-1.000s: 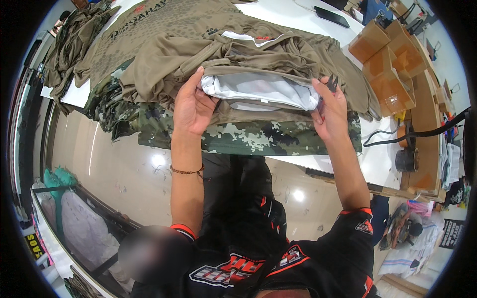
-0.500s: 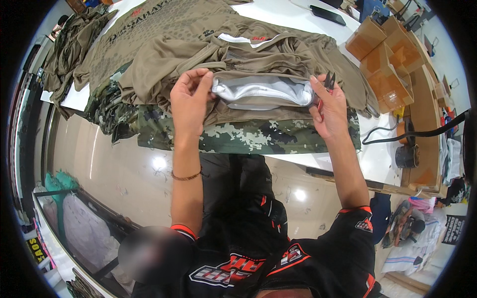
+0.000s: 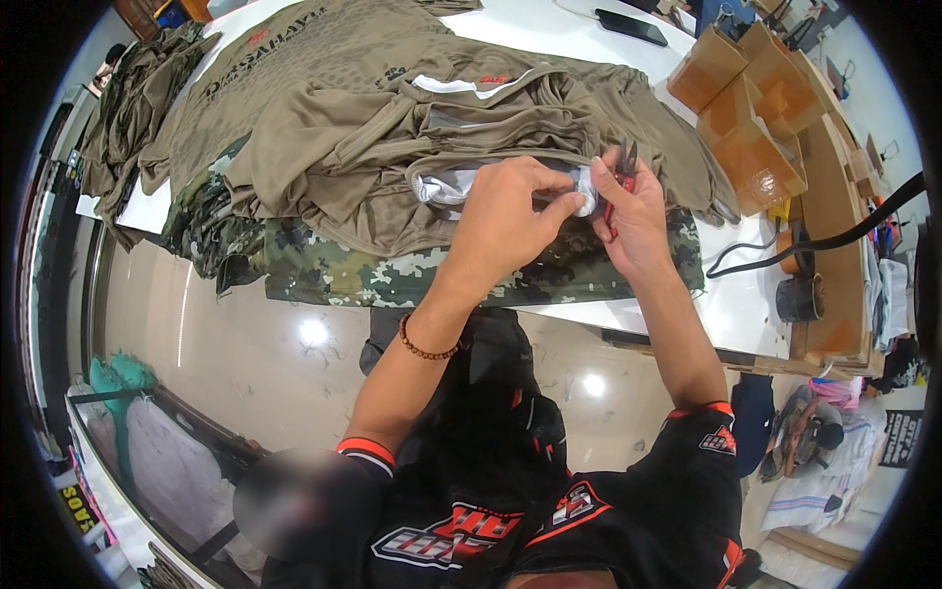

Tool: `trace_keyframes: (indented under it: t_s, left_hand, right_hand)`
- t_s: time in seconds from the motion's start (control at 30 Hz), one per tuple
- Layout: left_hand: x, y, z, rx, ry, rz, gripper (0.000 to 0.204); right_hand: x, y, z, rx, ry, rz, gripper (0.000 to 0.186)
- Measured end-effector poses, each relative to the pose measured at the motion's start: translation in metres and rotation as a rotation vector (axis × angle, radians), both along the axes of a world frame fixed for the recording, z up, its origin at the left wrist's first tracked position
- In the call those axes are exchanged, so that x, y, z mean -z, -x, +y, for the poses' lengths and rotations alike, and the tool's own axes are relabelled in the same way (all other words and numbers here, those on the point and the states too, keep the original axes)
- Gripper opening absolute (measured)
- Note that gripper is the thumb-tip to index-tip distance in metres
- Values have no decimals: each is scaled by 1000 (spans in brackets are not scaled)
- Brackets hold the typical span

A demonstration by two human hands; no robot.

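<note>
An olive-brown shirt lies bunched on the table, with a white inner side showing at its opening. My left hand reaches across to the opening's right end, thumb and forefinger pinched together on the fabric. Just beside it, my right hand grips the edge of that opening between thumb and fingers. Red-handled cutting pliers are also tucked in my right hand, dark jaws pointing up and away. The two hands are close together, and my left fingers partly hide the fabric there.
Camouflage fabric hangs over the table's front edge. More printed olive shirts lie at the far left. Cardboard boxes, a black cable and a tape roll are at the right. A phone rests at the back.
My left hand let go of the opening's left end and moved right, now pinching near my right hand. The opening has slackened. My right hand, still with the pliers, shifted slightly left.
</note>
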State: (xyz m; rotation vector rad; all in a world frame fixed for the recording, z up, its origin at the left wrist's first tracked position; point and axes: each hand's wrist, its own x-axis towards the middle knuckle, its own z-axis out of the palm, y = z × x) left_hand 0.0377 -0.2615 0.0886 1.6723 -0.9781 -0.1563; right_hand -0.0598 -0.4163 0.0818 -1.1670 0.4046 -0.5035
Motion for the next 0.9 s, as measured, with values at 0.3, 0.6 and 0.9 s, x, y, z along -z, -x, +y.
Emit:
trace_keyframes:
  t_s: [0.3,0.6,0.9]
  left_hand:
    - [7,-7,-4,45,-93,92,16]
    - [29,-10,-5,54,50,133,10]
    - [24,-4,-3,85,97,220,14]
  right_hand:
    - [-1,1,7,34,186,30,21]
    - [-13,3,11,53,325,117,19]
    - [-13,6,6,1,428,145,17]
